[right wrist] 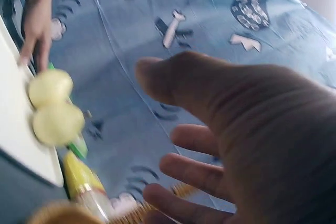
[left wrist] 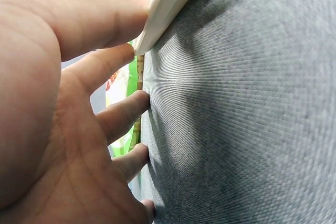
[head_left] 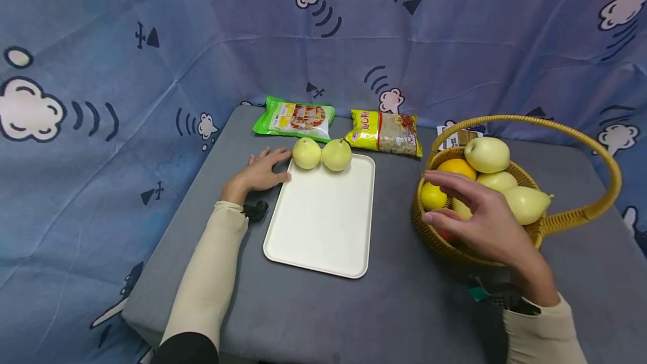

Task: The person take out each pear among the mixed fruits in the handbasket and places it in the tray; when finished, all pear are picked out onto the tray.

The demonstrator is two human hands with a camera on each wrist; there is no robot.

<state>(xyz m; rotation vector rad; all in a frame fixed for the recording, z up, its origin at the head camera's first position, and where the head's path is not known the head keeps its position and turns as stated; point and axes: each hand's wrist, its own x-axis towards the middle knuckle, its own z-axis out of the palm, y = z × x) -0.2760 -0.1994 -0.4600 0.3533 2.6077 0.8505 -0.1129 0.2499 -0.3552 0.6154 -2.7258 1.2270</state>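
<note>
Near the far left corner of the white tray (head_left: 323, 223), my left hand (head_left: 260, 173) rests with its fingers spread. Its thumb and index fingertip touch the tray's rim (left wrist: 167, 9) in the left wrist view, while other fingertips meet the grey cloth. Two pale green pears (head_left: 337, 156) sit side by side at the tray's far end. Over the wicker basket (head_left: 420, 221), my right hand (head_left: 480, 218) hovers, thumb and fingers apart and nothing between them. Beneath and around it lie several pears (head_left: 487, 153), an orange (head_left: 457, 168), a yellow fruit (head_left: 433, 197) and a partly hidden reddish fruit (head_left: 446, 234).
A green food packet (head_left: 295, 118) and a yellow packet (head_left: 385, 132) lie behind the tray. The basket's tall handle (head_left: 571, 132) arches to the right. A small printed packet (head_left: 457, 138) is behind the basket. Patterned blue cloth (head_left: 323, 55) hangs along the table's back.
</note>
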